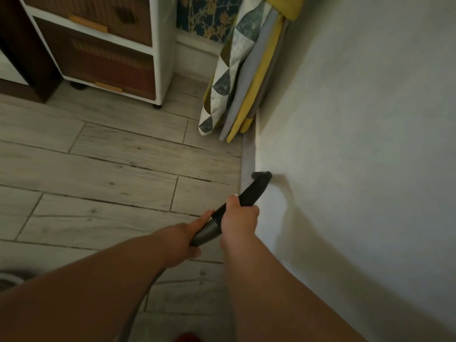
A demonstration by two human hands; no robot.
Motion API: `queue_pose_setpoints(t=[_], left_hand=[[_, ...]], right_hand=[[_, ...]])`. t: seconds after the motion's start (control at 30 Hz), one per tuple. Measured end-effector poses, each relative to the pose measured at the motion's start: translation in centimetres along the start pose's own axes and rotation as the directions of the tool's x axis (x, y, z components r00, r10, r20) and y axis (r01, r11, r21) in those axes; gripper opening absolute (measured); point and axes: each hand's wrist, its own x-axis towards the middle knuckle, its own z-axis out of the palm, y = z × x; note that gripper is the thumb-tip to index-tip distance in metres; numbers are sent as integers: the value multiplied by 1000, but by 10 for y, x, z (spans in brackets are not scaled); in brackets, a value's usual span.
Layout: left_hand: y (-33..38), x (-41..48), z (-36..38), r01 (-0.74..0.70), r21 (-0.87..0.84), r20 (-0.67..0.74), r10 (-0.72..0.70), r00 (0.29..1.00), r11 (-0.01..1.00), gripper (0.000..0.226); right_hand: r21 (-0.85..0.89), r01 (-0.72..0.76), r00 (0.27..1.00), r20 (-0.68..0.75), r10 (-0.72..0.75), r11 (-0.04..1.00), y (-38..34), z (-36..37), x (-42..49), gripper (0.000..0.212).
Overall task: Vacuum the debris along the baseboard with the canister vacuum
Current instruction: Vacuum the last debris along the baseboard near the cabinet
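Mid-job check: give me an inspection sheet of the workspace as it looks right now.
Surface: pale plank floor; debris too small to tell.
Job's things: black nozzle, tip at the top of the baseboard, against the wall.
Clutter: folded boards leaning in the corner.
Hands: right hand grips the nozzle; left hand holds the hose.
Cables: hose runs back under the left arm; no cord seen.
Surroundings: drawer unit at the far left.
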Motion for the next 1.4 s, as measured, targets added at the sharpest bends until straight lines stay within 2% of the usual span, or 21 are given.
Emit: queue_pose_setpoints(t=[0.47,0.7,0.9,1.03,1.17,1.4], left_hand=[[39,76,-48,31,-95,-6,-31,999,995,92],[46,90,-37,8,-124,-78,-18,997,992,91],[35,96,-16,56,-246,38,-48,998,968,92],[30,105,-16,71,-291,73,-52,996,954,93],[31,120,-20,93,-345,62,-76,995,934,94],[24,137,-9,80,-298,18,-78,997,951,103]], right_hand=[[-124,121,990,85,-111,985,-74,5,78,39],[-106,89,979,193,-67,990,-76,-4,106,39],[-134,54,977,212,-25,990,-48,8,119,47],[-110,37,975,223,-12,993,-42,13,126,43],[-166,146,951,297,-92,975,-45,16,129,55],[-317,296,935,292,-204,901,-42,27,146,70]])
